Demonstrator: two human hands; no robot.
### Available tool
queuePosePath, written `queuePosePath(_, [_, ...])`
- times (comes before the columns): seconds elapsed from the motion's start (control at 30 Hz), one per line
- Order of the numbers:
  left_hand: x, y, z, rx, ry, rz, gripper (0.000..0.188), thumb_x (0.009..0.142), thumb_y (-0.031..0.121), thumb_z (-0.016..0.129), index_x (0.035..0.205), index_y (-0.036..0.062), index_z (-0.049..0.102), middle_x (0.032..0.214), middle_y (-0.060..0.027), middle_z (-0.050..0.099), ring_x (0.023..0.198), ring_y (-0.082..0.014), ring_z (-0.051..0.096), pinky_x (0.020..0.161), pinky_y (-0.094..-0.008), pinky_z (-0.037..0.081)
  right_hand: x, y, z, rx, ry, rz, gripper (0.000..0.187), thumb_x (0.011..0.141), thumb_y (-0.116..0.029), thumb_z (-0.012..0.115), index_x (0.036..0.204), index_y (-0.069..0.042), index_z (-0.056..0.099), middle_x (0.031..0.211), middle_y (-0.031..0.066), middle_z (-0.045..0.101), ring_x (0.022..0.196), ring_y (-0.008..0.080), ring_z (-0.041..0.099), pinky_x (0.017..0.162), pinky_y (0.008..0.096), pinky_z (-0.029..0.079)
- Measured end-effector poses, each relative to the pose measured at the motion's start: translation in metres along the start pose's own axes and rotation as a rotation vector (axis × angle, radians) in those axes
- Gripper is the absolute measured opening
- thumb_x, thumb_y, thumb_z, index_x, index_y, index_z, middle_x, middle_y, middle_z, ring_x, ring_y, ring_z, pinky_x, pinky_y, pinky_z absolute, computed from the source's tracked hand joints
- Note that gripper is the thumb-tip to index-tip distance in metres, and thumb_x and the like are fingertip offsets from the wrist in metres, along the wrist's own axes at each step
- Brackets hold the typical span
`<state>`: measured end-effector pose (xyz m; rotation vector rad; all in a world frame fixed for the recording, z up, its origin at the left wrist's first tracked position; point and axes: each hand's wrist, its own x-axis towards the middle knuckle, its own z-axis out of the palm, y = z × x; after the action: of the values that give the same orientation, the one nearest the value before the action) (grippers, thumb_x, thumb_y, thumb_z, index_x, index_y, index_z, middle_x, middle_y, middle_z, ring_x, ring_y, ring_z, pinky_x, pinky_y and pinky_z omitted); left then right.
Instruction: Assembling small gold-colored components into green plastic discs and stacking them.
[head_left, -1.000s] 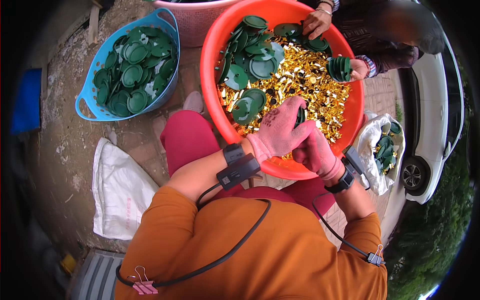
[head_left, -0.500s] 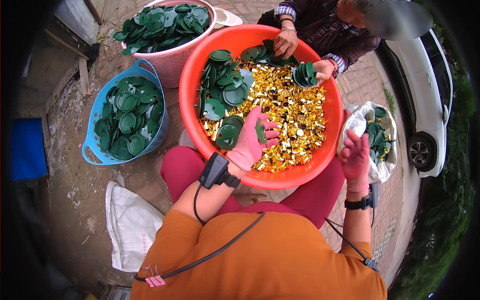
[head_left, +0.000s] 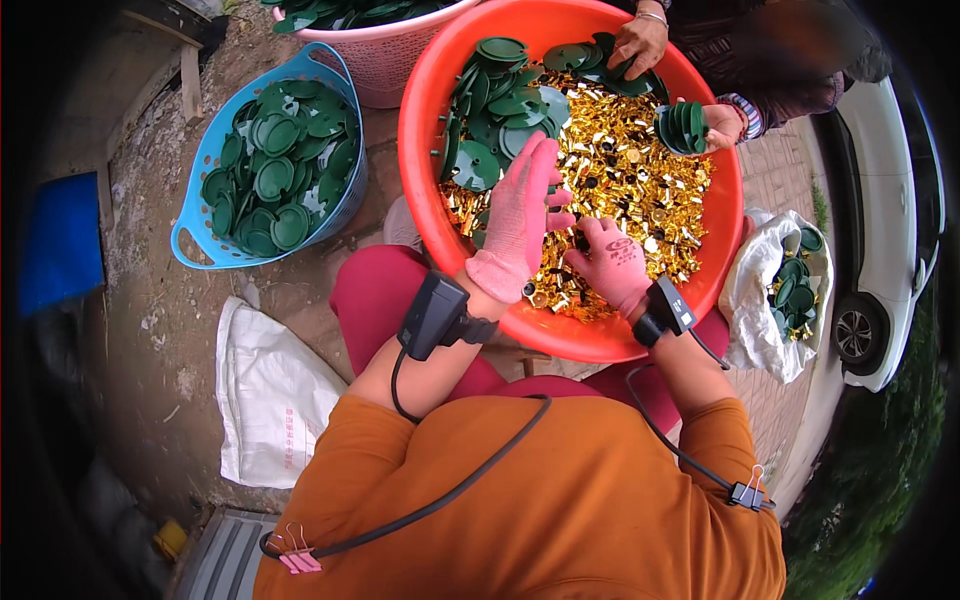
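My left hand (head_left: 512,225), in a pink glove, is above the near left part of a red tub (head_left: 418,190). Its thumb and fingers stick out, and a dark green sliver between them looks like a disc seen edge-on; most of it is hidden. Low over the shiny gold clip-like pieces (head_left: 660,215) in the tub is my right hand (head_left: 615,265), also gloved. Its thumb stands apart from its fingers, and nothing shows between them. Green round discs (head_left: 490,105) are heaped at the tub's left side, beside my left hand.
Across the tub, a person's hand (head_left: 640,42) touches discs and the other hand (head_left: 722,127) holds a stack. A blue basket (head_left: 345,195) and a pink basket (head_left: 385,55) of discs stand left. A white sack (head_left: 745,315) with discs is right, near a white car (head_left: 870,200).
My right hand has moved left from near the white sack to over the gold pieces. The view has shifted. The disc in my left hand now shows far less.
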<state>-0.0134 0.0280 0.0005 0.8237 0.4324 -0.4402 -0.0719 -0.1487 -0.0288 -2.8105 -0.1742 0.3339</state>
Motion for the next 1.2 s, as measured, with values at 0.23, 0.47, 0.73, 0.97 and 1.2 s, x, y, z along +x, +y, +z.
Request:
queuePosePath(0.23, [-0.004,0.003,-0.001,-0.068,-0.103,0.026,0.051,0.093,0.049,0.058,0.119,0.0060,0.046,0.097,-0.0120,0.059,0.075,-0.0239,0.066,0.055,-0.0326,0.056,0.014,-0.013,-0.003,0.137,0.108,0.029,0.040,0.083,-0.034,0.067,0.109,-0.005,0.057,0.100,0.0156,0.062,0.089,0.0341,0.064,0.075,0.0435,0.053])
queuePosePath(0.47, [-0.003,-0.001,-0.003,0.012,-0.113,0.073,0.047,0.095,0.046,0.055,0.117,0.0054,0.050,0.100,-0.0139,0.062,0.077,-0.0257,0.067,0.058,-0.0348,0.057,0.016,-0.008,0.008,0.132,0.112,0.071,0.033,0.081,-0.022,0.063,0.111,-0.006,0.058,0.092,0.0166,0.063,0.081,0.0330,0.064,0.073,0.0422,0.053])
queuePosePath(0.73, [-0.011,-0.014,0.015,0.034,-0.204,-0.094,0.046,0.094,0.043,0.057,0.109,-0.0005,0.055,0.095,-0.0140,0.061,0.076,-0.0259,0.067,0.059,-0.0363,0.057,-0.034,0.019,-0.030,1.535,0.170,0.529,0.033,0.088,-0.006,0.054,0.121,-0.006,0.059,0.083,-0.0004,0.059,0.070,0.0120,0.062,0.062,0.0260,0.055])
queuePosePath(0.97, [-0.014,-0.021,0.020,0.199,-0.318,-0.186,0.045,0.093,0.043,0.056,0.104,-0.0005,0.058,0.093,-0.0126,0.061,0.069,-0.0239,0.067,0.054,-0.0332,0.056,-0.040,-0.014,-0.052,1.718,0.191,0.339,0.029,0.092,-0.008,0.056,0.120,-0.001,0.058,0.087,0.0031,0.061,0.071,0.0125,0.060,0.066,0.0263,0.055])
queuePosePath(1.2, [-0.016,-0.024,0.015,0.254,-0.442,-0.149,0.042,0.094,0.044,0.053,0.087,0.0037,0.063,0.081,-0.0081,0.064,0.063,-0.0161,0.063,0.047,-0.0289,0.050,-0.033,-0.033,-0.032,1.312,0.271,0.239,0.016,0.094,-0.009,0.058,0.108,-0.002,0.062,0.076,-0.0027,0.057,0.059,0.0045,0.050,0.054,0.0195,0.040])
